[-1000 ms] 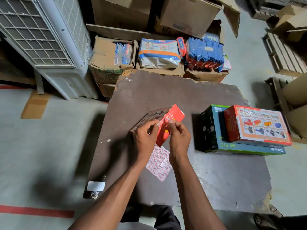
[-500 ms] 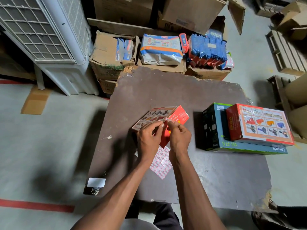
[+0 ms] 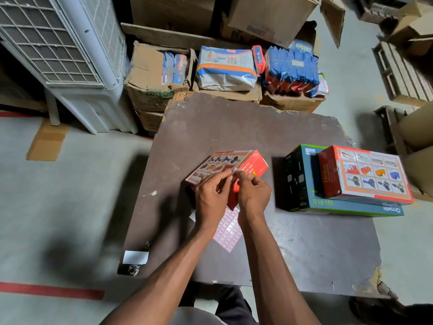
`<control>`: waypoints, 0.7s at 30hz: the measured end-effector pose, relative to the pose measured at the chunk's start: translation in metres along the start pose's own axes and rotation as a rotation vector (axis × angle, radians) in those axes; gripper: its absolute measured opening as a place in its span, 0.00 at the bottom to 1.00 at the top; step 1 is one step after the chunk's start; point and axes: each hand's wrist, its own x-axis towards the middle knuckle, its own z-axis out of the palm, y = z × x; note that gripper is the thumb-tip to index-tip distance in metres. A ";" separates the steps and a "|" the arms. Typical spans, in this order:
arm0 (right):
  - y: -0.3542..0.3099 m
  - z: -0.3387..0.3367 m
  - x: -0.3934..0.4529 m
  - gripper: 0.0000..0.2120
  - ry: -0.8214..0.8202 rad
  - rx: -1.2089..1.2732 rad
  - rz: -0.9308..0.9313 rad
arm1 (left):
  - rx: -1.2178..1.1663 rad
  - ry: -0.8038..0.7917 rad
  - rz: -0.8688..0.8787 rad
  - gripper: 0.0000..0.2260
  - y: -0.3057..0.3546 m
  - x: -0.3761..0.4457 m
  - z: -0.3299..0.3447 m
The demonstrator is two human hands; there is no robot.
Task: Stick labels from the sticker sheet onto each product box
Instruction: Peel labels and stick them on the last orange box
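The red box (image 3: 248,167) has tipped flatter; both hands' fingers (image 3: 241,175) pinch a barely visible label (image 3: 236,170).

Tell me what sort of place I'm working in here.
Probably a warehouse or stockroom: worn cardboard cartons of packaged goods stacked on the floor, wooden pallets, red floor-marking tape on bare concrete, and a rough board as worktable.

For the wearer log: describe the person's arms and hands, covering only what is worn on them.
Both forearms are bare as far as the frame shows, no sleeves in sight. The left hand and right hand wear no gloves. No watch, bracelet or ring shows on the visible sides.
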 end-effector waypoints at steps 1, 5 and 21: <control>0.000 0.001 0.000 0.07 0.005 -0.009 -0.003 | 0.006 0.000 -0.004 0.12 0.000 0.000 -0.001; 0.000 0.003 0.000 0.06 0.009 -0.022 -0.010 | 0.052 -0.035 0.059 0.14 -0.003 0.002 -0.001; -0.002 -0.002 0.007 0.07 -0.010 -0.164 -0.089 | 0.058 -0.107 0.049 0.13 -0.005 0.006 -0.001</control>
